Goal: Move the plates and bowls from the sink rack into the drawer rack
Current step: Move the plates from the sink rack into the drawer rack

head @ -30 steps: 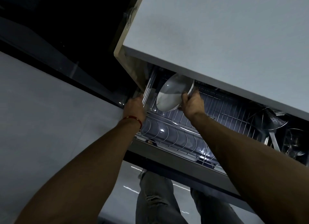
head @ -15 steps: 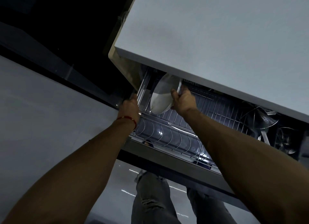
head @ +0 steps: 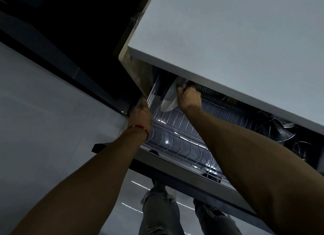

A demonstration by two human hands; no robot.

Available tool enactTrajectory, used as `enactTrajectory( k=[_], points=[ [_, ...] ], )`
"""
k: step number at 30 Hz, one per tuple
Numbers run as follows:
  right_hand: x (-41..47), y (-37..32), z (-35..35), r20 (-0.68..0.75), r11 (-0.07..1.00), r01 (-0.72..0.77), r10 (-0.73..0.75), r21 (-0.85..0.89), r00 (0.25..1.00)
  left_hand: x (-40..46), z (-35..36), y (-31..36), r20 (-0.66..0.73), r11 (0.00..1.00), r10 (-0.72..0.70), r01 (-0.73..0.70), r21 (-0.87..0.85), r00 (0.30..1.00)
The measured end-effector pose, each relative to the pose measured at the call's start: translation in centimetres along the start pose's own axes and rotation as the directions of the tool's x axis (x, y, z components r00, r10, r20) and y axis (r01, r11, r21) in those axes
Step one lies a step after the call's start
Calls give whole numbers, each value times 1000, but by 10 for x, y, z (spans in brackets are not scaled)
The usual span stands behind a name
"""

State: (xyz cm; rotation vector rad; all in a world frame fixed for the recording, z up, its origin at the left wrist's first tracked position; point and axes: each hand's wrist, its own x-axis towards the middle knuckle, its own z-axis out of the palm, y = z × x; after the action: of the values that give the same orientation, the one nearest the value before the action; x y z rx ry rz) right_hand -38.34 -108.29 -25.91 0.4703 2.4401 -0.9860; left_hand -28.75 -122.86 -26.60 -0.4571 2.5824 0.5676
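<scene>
A white plate (head: 169,98) stands nearly on edge at the far left end of the wire drawer rack (head: 177,145), its top hidden under the counter edge. My right hand (head: 188,98) grips the plate's right rim. My left hand (head: 141,114), with a red thread on the wrist, rests on the drawer's left front corner; whether it grips the frame is hard to tell. The rack's curved plate slots in front stand bare.
A pale countertop (head: 236,47) overhangs the open drawer from above. A metal wire strainer (head: 278,129) and other utensils lie at the drawer's right end. My legs in grey jeans (head: 157,212) stand on the floor below. A pale cabinet face fills the left.
My right hand has carried the plate deeper into the drawer and turned it more upright, toward the rack's left end. My left hand stayed at the drawer corner.
</scene>
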Motion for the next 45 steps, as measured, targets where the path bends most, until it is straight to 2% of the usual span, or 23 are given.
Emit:
enactTrajectory(
  k=[2, 4, 5, 6, 8, 11, 14, 18, 24, 27, 32, 35, 37, 40, 45],
  points=[
    [1, -2, 2, -4, 1000, 10, -10, -28, 1000, -4, 2, 2, -58, 998, 55, -55, 3, 997],
    [0, -4, 4, 8, 1000, 20, -20, 6, 1000, -6, 3, 11, -199, 976, 217, -214, 37, 956],
    [-2, -5, 6, 11, 999, 23, -23, 43, 1000, -5, 4, 18, -238, 951, 302, -310, 6, 923],
    [-6, -5, 9, 10, 997, 28, -28, 78, 1000, -4, 5, 28, -238, 931, 329, -357, -81, 914],
    [-13, -4, 14, 6, 992, 49, -50, 120, 999, 0, 6, 44, -173, 924, 246, -284, -255, 954],
    [-20, 0, 18, 30, 993, 81, -83, 81, 996, 8, 8, 53, -160, 954, 60, -104, -282, 985],
    [-18, 6, 16, 51, 990, 127, -130, 59, 990, 16, 0, 50, -189, 941, -15, -50, -334, 982],
    [-17, 21, 9, 81, 981, 154, -164, 115, 983, 17, -4, 50, -130, 935, 47, -89, -343, 990],
    [-29, 24, 11, 128, 967, 241, -250, 81, 960, 2, 6, 44, -179, 888, 16, -96, -449, 984],
    [-25, 16, 15, 150, 972, 212, -226, 105, 962, 19, 2, 32, -206, 874, 8, -107, -473, 978],
    [-21, 17, 16, 225, 962, 229, -258, 148, 940, 50, 1, 20, -104, 823, -61, -9, -568, 993],
    [-20, 21, 17, 266, 951, 198, -260, 239, 928, 59, 3, 23, -85, 771, -91, 16, -637, 992],
    [-22, 28, 17, 280, 952, 202, -263, 229, 923, 62, 4, 28, -69, 740, -130, 50, -670, 989],
    [-26, 43, 18, 265, 964, 203, -244, 173, 933, 58, 5, 39, -65, 776, -133, 63, -628, 989],
    [-32, 63, 15, 266, 970, 125, -180, 210, 947, 51, 3, 45, -126, 876, -103, 30, -482, 987]
  ],
)
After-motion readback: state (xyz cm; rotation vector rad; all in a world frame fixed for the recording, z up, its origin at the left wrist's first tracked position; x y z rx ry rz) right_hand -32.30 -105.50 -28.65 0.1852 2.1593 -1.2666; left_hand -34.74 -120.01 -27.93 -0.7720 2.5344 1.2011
